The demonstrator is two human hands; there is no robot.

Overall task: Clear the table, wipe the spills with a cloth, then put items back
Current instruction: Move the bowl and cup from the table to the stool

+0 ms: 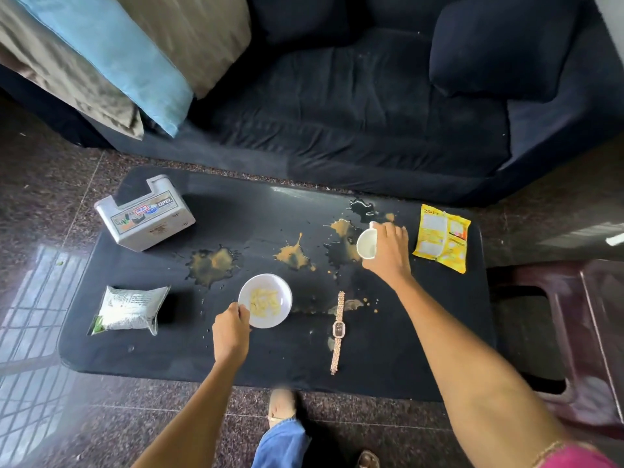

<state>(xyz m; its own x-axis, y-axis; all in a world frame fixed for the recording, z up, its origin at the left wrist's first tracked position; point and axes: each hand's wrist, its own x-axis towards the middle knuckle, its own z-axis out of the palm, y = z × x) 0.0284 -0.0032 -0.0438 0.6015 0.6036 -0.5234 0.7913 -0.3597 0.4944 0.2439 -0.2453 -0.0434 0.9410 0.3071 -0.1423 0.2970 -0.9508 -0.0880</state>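
1. the black table [209, 352] has brown spills [293, 255] splashed across its middle and far side.
2. the left hand [231, 332] is at the near left edge of a white bowl [265, 300]. its fingers are curled and the thumb sits on the rim, so it pinches the bowl's edge. the bowl sits on the table and has small yellow bits of food in it.
3. the right hand [388, 251] is on a white cup [367, 244] at the far right part of the table. the fingers are wrapped round the cup from the right side. the cup is tipped so its open mouth faces left and toward the camera. it is right over a brown spill.
4. a gold wrist watch [338, 329] lies flat and stretched out on the table between the two arms, just right of the bowl.
5. a yellow packet [442, 243] lies near the right edge of the table, just beside the right hand.
6. a white packet [130, 309] lies near the left front of the table, well apart from the left hand.
7. a white box [145, 214] with a picture label sits at the far left corner.
8. a dark blue sofa [354, 106] is behind the table.
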